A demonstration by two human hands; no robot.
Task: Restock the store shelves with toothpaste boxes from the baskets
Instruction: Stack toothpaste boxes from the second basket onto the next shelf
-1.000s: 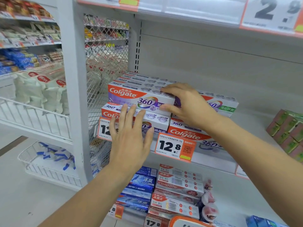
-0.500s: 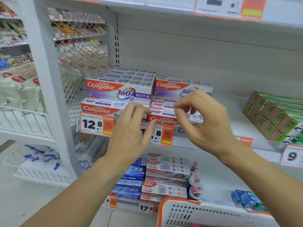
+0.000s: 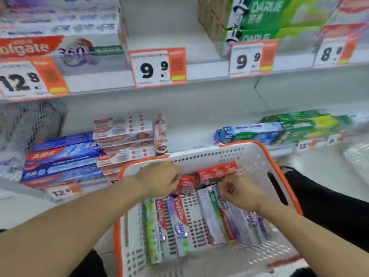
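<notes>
Left hand: the left hand (image 3: pixel 159 181) reaches into the basket with fingers curled, apparently pinching a small red toothpaste box (image 3: pixel 186 183) at the far end; motion blur leaves the grip itself uncertain.
Right hand: the right hand (image 3: pixel 240 193) hovers knuckles-up over the purple cartons, fingers curled inward; whether it holds anything cannot be told.
Basket: the white basket with an orange rim (image 3: pixel 257 148) sits just in front of the lower shelf, probably so stock can be lifted straight across.
Stock in basket: Colgate 360 boxes (image 3: pixel 180 222) lie flat and lengthwise along the bottom, beside a green carton (image 3: pixel 152 234); more red boxes (image 3: pixel 217 172) are bunched against the far wall.
Lower shelf: blue toothpaste boxes (image 3: pixel 63 160) and red-and-white boxes (image 3: pixel 123 134) are stacked label-out, likely for shoppers to read.
Upper shelf: a gap sits behind the 9.9 price tag (image 3: pixel 157 66), between the Colgate stack (image 3: pixel 60 47) and the Darlie cartons (image 3: pixel 259 19).
Stage: a pick appears under way; the shelf slot intended is not evident.
</notes>
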